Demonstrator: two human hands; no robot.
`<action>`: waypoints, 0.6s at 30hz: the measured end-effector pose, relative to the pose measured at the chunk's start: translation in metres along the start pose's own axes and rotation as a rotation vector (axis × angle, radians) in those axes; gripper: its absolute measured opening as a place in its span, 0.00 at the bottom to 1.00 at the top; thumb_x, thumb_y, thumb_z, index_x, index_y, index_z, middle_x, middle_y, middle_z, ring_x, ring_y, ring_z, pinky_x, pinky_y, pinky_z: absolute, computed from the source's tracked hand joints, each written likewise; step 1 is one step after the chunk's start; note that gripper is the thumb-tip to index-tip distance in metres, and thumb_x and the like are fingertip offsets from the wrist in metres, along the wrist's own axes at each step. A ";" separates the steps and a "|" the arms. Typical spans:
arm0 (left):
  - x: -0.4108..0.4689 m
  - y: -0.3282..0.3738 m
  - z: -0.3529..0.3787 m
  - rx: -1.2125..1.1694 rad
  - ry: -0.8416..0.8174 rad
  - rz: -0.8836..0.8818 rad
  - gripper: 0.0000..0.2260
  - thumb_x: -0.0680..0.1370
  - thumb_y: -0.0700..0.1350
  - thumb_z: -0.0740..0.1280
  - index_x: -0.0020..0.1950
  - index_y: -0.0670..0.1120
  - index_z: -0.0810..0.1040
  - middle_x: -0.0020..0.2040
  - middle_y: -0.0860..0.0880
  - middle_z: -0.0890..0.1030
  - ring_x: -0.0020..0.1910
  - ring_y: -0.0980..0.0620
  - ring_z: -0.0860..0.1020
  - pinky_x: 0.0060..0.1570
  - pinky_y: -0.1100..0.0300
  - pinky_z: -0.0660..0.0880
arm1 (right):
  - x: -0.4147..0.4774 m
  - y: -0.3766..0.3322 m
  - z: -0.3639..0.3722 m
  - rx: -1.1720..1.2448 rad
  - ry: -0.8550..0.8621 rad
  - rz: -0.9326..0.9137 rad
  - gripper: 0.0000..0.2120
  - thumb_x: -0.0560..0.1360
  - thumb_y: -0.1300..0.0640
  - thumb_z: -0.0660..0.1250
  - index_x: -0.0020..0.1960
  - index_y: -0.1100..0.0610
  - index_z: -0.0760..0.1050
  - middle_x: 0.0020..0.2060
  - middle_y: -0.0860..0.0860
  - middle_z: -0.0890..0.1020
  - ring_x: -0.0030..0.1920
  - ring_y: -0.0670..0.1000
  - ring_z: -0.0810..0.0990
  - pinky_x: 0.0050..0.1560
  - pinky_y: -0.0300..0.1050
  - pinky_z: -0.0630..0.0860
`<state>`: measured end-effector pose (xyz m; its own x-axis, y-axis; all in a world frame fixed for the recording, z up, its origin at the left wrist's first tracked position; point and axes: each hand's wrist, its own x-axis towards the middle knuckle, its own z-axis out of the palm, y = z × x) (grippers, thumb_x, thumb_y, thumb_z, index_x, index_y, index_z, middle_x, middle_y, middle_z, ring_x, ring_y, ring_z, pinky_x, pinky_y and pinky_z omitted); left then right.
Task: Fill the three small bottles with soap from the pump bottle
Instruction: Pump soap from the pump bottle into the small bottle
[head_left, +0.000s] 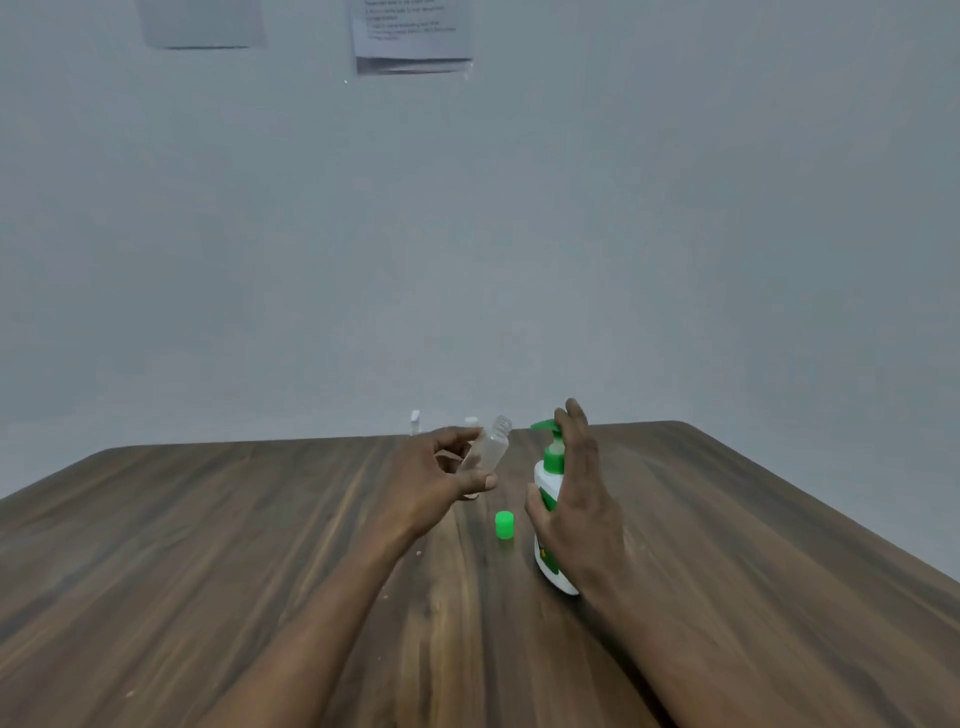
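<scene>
View: head camera, looking forward and down along both forearms
Left hand (441, 470): grasping the small clear bottle (491, 446), fingers curled round its lower body, raised above the tabletop
Small clear bottle: uncapped, threaded neck bare; tilted with the mouth leaning right, toward the pump nozzle; mouth and nozzle are near but apart
Bottle contents: too blurred to tell
Right hand (576, 501): released, not clenched; fingers straight and pointing up beside the pump head, palm along the right side of the pump bottle (549, 480), thumb lying across the front of its white body
Pump bottle: white body, green collar and green pump head, nozzle pointing left; stands on the tabletop, leaning a little in this wide-angle view
Green cap (504, 525): upright on the tabletop, between the two hands, just left of the pump bottle's base and apart from it
Other small bottles: two pale ones, (414, 422) and (471, 421), at the far edge of the tabletop behind the left hand, the second partly hidden by its fingers
Tabletop (208, 571): dark wood grain
Wall: pale grey, with two sheets of paper (413, 36) pinned high up; the print is unreadable
</scene>
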<state>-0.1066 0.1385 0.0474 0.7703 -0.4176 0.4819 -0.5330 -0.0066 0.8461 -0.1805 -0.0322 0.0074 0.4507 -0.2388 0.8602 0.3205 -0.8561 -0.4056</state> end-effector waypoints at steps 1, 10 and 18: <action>0.006 0.005 -0.004 0.012 -0.026 -0.013 0.21 0.66 0.36 0.81 0.56 0.49 0.84 0.49 0.43 0.83 0.43 0.49 0.81 0.39 0.58 0.82 | -0.001 -0.002 0.002 -0.006 0.008 0.023 0.44 0.69 0.63 0.70 0.77 0.47 0.50 0.76 0.38 0.52 0.67 0.39 0.69 0.39 0.19 0.66; 0.028 0.004 -0.027 0.175 -0.354 -0.115 0.13 0.65 0.37 0.81 0.46 0.48 0.84 0.42 0.55 0.84 0.41 0.56 0.81 0.41 0.56 0.79 | 0.000 -0.005 0.002 -0.083 0.035 0.006 0.42 0.68 0.62 0.69 0.76 0.48 0.53 0.76 0.39 0.53 0.62 0.43 0.74 0.40 0.33 0.74; 0.038 0.013 -0.029 0.081 -0.440 -0.121 0.16 0.65 0.35 0.82 0.50 0.44 0.83 0.43 0.47 0.84 0.38 0.55 0.82 0.34 0.62 0.78 | 0.003 -0.005 0.001 -0.130 0.008 -0.007 0.41 0.67 0.60 0.68 0.75 0.46 0.55 0.73 0.40 0.58 0.57 0.42 0.74 0.35 0.40 0.77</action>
<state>-0.0736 0.1491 0.0834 0.6159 -0.7555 0.2232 -0.4876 -0.1431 0.8613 -0.1797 -0.0283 0.0116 0.4422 -0.2356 0.8654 0.2125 -0.9099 -0.3563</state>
